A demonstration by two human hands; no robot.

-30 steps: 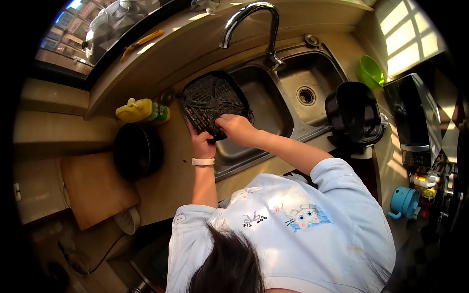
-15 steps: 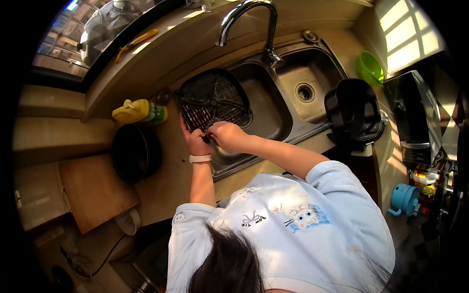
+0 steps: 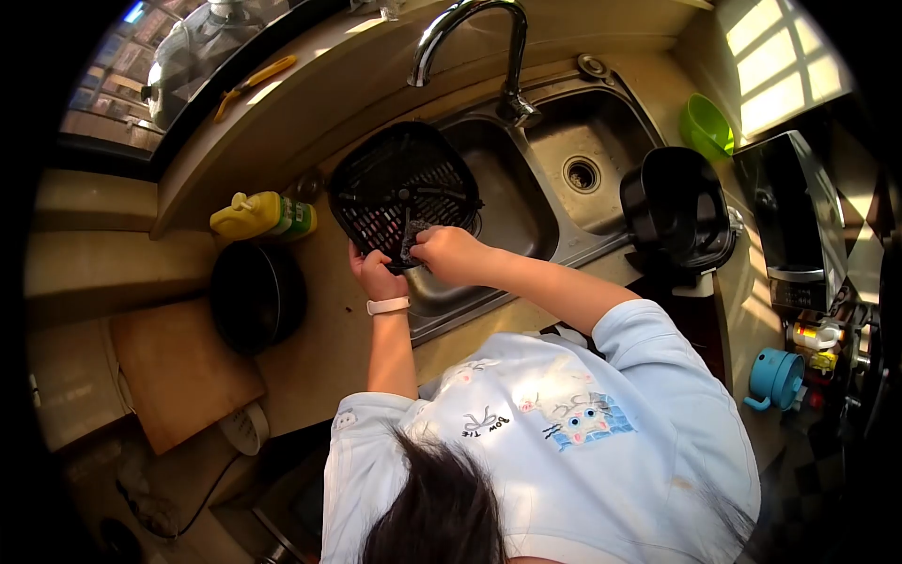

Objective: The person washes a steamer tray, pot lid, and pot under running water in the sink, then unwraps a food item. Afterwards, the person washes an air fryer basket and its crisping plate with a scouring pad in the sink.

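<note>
A black slotted tray (image 3: 376, 169) is held above the left end of the sink (image 3: 515, 209), its near edge grasped by the left hand (image 3: 378, 278), thumb uppermost. Over its near slots, a dark scourer (image 3: 412, 241) is pinched by the right hand (image 3: 453, 256). The left forearm is extended straight forward; the right is angled across from the right. To the left, a yellow bottle (image 3: 256, 217) is seen.

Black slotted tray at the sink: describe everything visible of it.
The black slotted tray is roughly square with rounded corners, a raised rim and a round spot amid its slots. It looks like coated metal or plastic. Partly over the sink, its near edge is in the left hand; the right hand holds a wiry scrubber against it.
</note>
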